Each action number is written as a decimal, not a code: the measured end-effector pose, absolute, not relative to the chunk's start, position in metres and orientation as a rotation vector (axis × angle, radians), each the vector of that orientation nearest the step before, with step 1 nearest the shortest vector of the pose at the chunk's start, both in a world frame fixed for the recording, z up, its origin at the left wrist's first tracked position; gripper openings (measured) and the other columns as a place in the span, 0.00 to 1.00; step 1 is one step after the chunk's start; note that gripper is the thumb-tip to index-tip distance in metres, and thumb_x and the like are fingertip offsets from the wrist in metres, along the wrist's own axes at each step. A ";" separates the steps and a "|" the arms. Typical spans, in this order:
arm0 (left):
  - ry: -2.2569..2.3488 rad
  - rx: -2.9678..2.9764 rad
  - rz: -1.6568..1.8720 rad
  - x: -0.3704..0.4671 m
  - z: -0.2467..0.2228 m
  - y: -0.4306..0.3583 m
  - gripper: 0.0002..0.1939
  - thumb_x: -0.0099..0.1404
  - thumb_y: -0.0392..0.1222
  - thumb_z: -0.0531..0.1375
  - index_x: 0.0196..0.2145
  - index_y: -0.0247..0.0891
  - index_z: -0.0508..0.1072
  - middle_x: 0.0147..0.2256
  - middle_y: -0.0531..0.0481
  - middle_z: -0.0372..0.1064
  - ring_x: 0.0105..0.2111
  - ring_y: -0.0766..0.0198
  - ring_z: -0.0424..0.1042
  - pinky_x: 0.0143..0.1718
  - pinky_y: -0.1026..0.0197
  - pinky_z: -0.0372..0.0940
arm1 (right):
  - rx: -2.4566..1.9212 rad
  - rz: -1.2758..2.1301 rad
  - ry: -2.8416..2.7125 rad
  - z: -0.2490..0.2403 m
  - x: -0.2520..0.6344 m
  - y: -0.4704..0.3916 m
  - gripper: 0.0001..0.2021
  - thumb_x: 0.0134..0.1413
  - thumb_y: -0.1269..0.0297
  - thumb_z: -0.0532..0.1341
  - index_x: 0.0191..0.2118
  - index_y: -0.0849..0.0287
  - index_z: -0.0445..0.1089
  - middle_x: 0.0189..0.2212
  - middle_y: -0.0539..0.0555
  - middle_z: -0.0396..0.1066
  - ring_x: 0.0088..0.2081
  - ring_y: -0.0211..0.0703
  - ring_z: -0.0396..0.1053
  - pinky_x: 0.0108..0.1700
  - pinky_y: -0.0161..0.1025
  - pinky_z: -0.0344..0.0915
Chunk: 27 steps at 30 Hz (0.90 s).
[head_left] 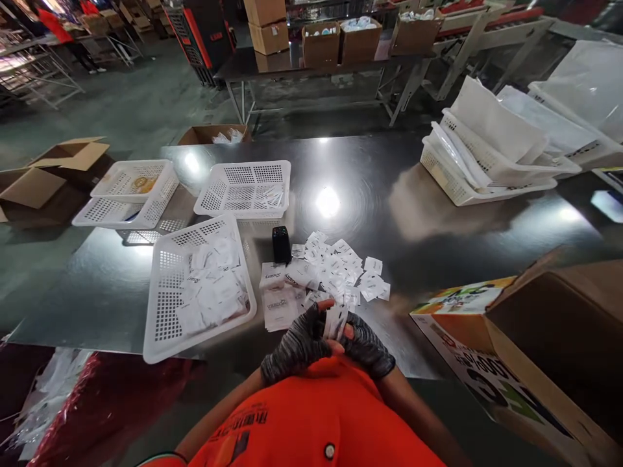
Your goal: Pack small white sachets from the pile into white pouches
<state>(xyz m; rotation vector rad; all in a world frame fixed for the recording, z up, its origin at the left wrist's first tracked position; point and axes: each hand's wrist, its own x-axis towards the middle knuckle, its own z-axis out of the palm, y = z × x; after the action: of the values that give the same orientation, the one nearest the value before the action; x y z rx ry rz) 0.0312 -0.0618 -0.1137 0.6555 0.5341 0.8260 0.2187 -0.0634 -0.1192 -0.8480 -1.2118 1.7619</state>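
Close together, both gloved hands (327,342) clamped on small white packets (335,321).

Little print resolves: the colourful printed cardboard box (491,383) at the right shows large digits that look like "100". The small white paper packets (278,277) and the orange shirt (311,421) carry lettering too blurred to read.
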 end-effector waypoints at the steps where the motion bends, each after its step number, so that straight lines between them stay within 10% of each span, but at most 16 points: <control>1: 0.521 0.668 0.819 0.030 -0.108 -0.061 0.46 0.55 0.46 0.87 0.68 0.50 0.77 0.41 0.50 0.85 0.43 0.54 0.86 0.55 0.47 0.77 | -0.878 1.737 -1.218 -0.121 0.217 -0.064 0.42 0.65 0.19 0.62 0.54 0.58 0.87 0.42 0.65 0.87 0.49 0.62 0.86 0.60 0.58 0.82; 10: 0.534 0.730 0.688 0.029 -0.041 -0.048 0.22 0.64 0.52 0.82 0.49 0.37 0.87 0.40 0.42 0.85 0.44 0.48 0.85 0.54 0.45 0.78 | -1.086 1.432 -1.482 -0.104 0.208 -0.063 0.22 0.63 0.38 0.72 0.35 0.53 0.85 0.33 0.61 0.85 0.41 0.60 0.84 0.61 0.58 0.84; 27: 0.673 0.687 0.585 0.032 -0.034 -0.042 0.22 0.63 0.56 0.81 0.41 0.34 0.89 0.36 0.39 0.85 0.41 0.48 0.85 0.48 0.48 0.80 | -1.137 1.347 -1.603 -0.108 0.203 -0.065 0.24 0.60 0.35 0.72 0.37 0.52 0.85 0.31 0.61 0.85 0.39 0.58 0.85 0.44 0.50 0.86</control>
<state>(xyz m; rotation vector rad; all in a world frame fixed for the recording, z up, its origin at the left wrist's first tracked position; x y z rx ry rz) 0.0325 -0.0424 -0.0343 0.6868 0.6726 0.5853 0.2032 -0.0651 -0.1078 -1.1365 -1.6031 1.3470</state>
